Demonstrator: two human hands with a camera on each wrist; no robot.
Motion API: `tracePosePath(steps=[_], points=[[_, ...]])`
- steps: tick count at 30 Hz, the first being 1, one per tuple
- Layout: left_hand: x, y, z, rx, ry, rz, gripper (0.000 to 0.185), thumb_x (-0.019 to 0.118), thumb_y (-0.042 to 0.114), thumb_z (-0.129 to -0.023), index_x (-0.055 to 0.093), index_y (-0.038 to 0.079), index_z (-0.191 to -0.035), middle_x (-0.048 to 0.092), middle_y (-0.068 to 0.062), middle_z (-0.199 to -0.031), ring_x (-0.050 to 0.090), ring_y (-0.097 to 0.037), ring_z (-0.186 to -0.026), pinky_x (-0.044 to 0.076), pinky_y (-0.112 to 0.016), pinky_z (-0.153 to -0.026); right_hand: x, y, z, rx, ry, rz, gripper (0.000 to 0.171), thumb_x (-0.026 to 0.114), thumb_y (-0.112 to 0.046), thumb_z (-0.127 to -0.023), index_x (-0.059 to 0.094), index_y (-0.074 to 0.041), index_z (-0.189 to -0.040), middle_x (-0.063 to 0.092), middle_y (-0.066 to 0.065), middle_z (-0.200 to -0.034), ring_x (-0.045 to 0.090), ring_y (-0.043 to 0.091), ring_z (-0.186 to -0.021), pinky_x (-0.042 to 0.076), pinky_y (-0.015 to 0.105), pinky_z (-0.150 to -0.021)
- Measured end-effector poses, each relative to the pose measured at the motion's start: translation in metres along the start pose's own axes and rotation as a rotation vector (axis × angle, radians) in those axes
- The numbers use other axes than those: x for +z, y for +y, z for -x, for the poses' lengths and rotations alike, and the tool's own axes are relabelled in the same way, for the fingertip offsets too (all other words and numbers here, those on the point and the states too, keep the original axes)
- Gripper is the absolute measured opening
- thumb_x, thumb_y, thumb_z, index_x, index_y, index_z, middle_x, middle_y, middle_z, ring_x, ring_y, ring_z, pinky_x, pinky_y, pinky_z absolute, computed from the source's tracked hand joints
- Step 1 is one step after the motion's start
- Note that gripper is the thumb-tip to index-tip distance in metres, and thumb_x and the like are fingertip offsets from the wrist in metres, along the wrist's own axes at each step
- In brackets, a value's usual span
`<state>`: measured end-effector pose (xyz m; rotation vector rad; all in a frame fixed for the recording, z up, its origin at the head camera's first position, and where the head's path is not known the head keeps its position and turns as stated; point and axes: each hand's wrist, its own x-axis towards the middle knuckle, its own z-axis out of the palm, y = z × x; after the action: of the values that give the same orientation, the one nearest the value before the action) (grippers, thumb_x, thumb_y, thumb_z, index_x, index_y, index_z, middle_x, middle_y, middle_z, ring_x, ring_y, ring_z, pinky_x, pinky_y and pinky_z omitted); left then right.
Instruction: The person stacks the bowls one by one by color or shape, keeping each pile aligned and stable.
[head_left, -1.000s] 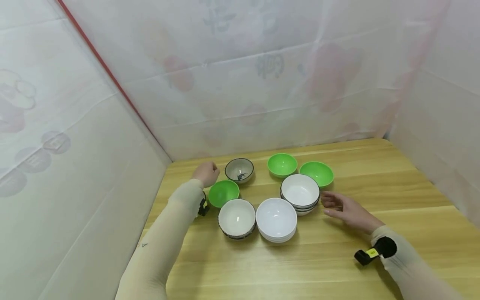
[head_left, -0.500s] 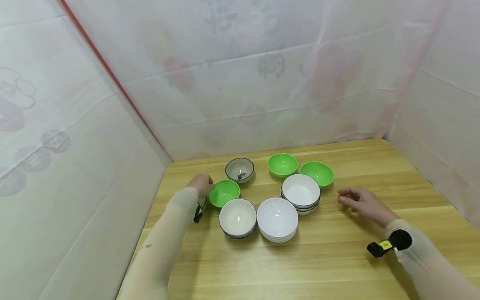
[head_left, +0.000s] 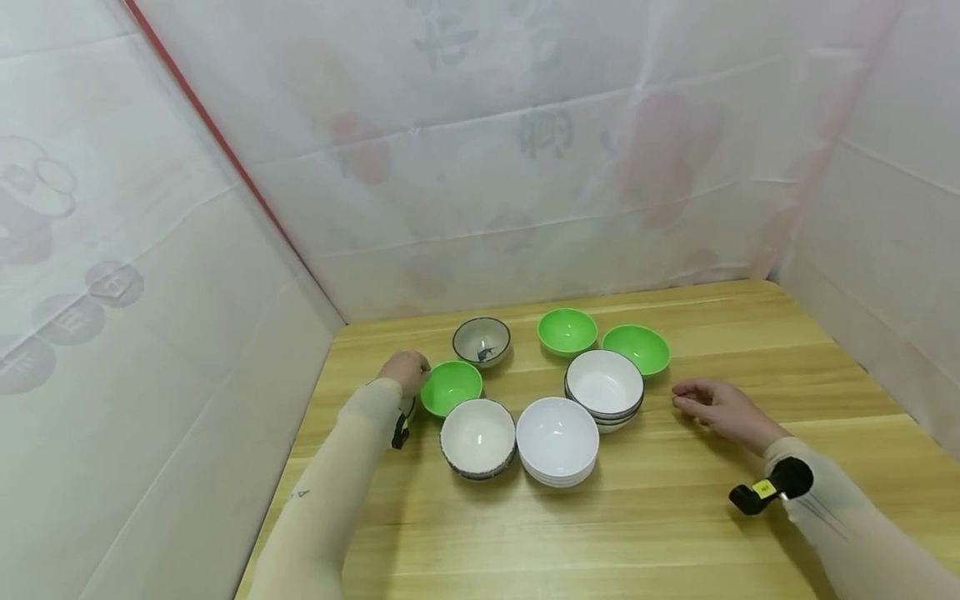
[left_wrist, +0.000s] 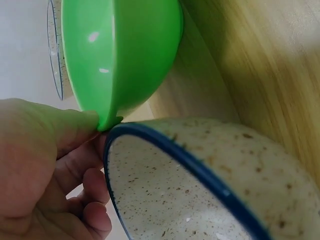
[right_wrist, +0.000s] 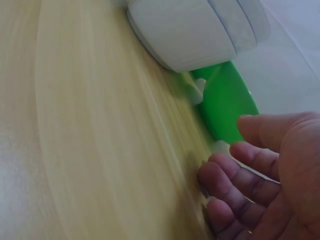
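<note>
Left hand (head_left: 405, 369) is pinching the rim of the green bowl (head_left: 451, 387) just behind the speckled bowl (head_left: 477, 436); right hand (head_left: 716, 406) is resting loosely curled, holding nothing, on the worktop (head_left: 675, 517) right of the stacked bowls (head_left: 604, 385).

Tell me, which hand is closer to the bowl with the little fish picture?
Left. The left hand grips a green bowl just beside the fish bowl; the right hand hovers far across the table.

wooden table (head_left: 675, 533) enclosed by white printed sheets (head_left: 187, 275).
</note>
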<state>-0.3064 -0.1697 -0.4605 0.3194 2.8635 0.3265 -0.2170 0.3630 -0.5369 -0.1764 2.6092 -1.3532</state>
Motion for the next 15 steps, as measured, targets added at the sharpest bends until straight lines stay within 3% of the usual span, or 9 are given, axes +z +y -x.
tracePosePath(steps=[5, 10, 15], points=[[0.002, 0.001, -0.003, 0.036, 0.022, -0.026, 0.024, 0.051, 0.013, -0.099, 0.071, 0.002, -0.104, 0.068, -0.011, -0.106, 0.063, -0.027, -0.098, 0.052, -0.041, -0.085, -0.003, 0.003, -0.005, 0.023, 0.003, 0.052, 0.05, 0.057, -0.036, -0.097, 0.054, 0.003, -0.127, 0.063, 0.014, -0.107, 0.057, 0.02, -0.086, 0.052, 0.03, -0.062], [-0.005, 0.002, -0.002, 0.031, 0.043, 0.0, 0.026, 0.052, 0.013, -0.099, 0.068, 0.001, -0.114, 0.066, -0.014, -0.115, 0.06, -0.031, -0.11, 0.049, -0.043, -0.093, -0.006, 0.002, -0.01, 0.043, -0.017, 0.064, 0.05, 0.055, -0.038, -0.098, 0.053, 0.003, -0.127, 0.063, 0.013, -0.105, 0.058, 0.02, -0.087, 0.052, 0.031, -0.064], [-0.017, 0.001, 0.003, 0.012, 0.083, 0.064, 0.026, 0.053, 0.014, -0.099, 0.067, -0.001, -0.114, 0.065, -0.015, -0.117, 0.06, -0.032, -0.108, 0.049, -0.044, -0.092, -0.008, -0.006, -0.01, 0.043, -0.017, 0.067, 0.049, 0.054, -0.035, -0.099, 0.053, 0.005, -0.128, 0.063, 0.014, -0.105, 0.058, 0.023, -0.088, 0.052, 0.033, -0.065]])
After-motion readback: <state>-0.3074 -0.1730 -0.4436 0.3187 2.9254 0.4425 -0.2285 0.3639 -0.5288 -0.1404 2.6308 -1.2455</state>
